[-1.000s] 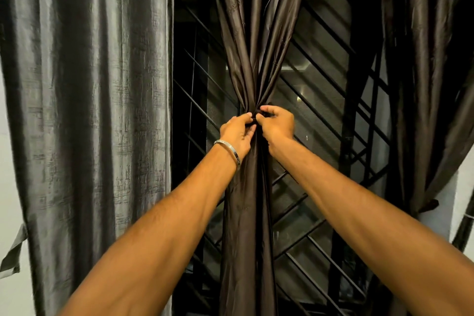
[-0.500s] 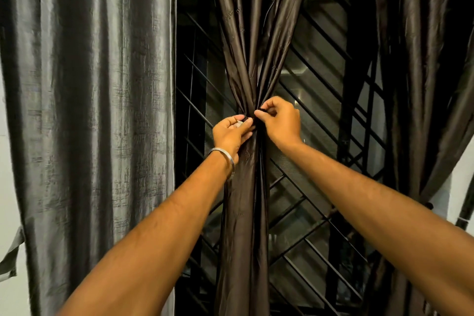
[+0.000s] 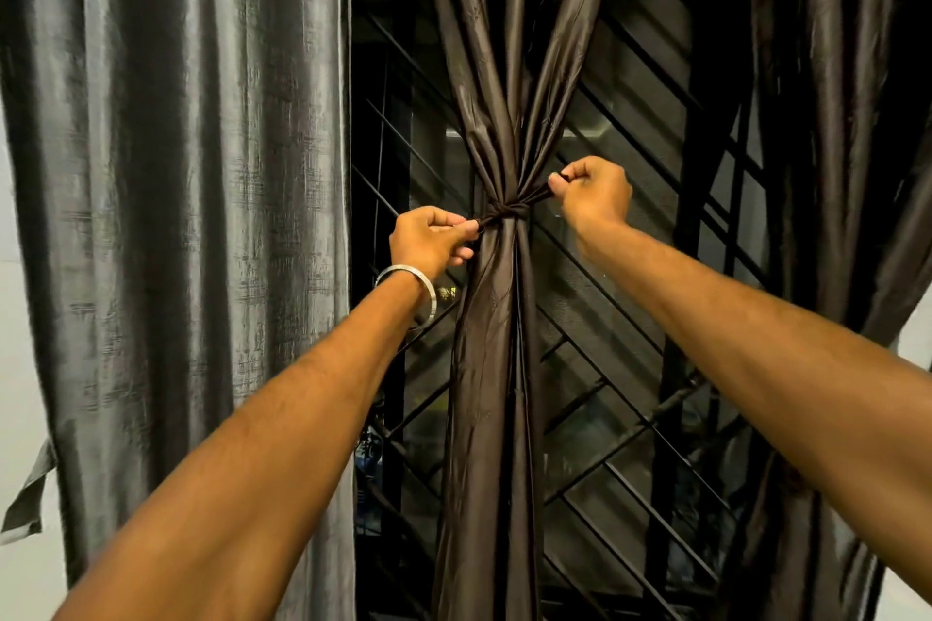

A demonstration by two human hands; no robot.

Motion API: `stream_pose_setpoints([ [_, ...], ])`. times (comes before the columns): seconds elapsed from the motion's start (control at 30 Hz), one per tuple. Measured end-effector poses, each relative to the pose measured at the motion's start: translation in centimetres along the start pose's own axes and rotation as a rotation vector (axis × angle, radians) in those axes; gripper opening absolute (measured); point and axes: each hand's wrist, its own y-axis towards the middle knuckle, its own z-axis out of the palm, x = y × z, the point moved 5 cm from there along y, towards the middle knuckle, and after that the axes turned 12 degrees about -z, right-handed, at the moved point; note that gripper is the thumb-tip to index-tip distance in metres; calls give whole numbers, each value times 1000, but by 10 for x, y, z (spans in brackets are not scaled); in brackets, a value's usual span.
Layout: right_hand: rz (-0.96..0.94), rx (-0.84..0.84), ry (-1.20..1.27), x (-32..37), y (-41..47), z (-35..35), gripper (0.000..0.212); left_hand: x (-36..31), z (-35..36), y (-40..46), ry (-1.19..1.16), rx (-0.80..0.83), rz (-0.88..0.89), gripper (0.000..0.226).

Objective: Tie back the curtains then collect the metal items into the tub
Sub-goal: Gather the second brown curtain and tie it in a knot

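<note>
A dark brown curtain (image 3: 497, 368) hangs bunched in front of me, cinched at its waist by a dark tie band (image 3: 507, 212) with a knot in the middle. My left hand (image 3: 433, 240) pinches the left end of the band beside the curtain. My right hand (image 3: 595, 192) grips the right end, held a little higher and out to the right. Both ends are drawn taut away from the knot. No metal items or tub are in view.
A wide grey curtain (image 3: 166, 217) hangs loose on the left, with a grey tie strip (image 3: 30, 494) dangling at its edge. Another dark curtain (image 3: 852, 166) hangs gathered on the right. Behind them is a window with a black diagonal metal grille (image 3: 620, 419).
My hands were close together at the knot; they have now moved apart, left and right, drawing the band's ends out and tightening the knot round the curtain.
</note>
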Motion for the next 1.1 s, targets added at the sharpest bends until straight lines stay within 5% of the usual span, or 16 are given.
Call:
stream_pose_setpoints([
  [0.2,5,-57,0,6,2,-6,9,20,-5,8,-2,-11,-48,13],
  [0.33,157,-363,-97,-16,47,-112,11,53,-56,24,-117,-150,-103,15],
  [0.4,166,-389,-119,-28,62,-161,14,46,-66,29,-157,-138,-87,12],
  [0.5,140,-183,-94,-42,52,-141,15,34,-47,30,-188,-65,-91,4],
  [0.63,145,135,80,-44,1,-69,19,47,-24,28,-149,27,-94,22],
  [0.9,75,362,231,-7,-37,31,25,56,-10,23,-168,68,-99,24],
  [1.1,133,494,311,9,-52,77,90,49,-10,10,-178,117,-89,35],
])
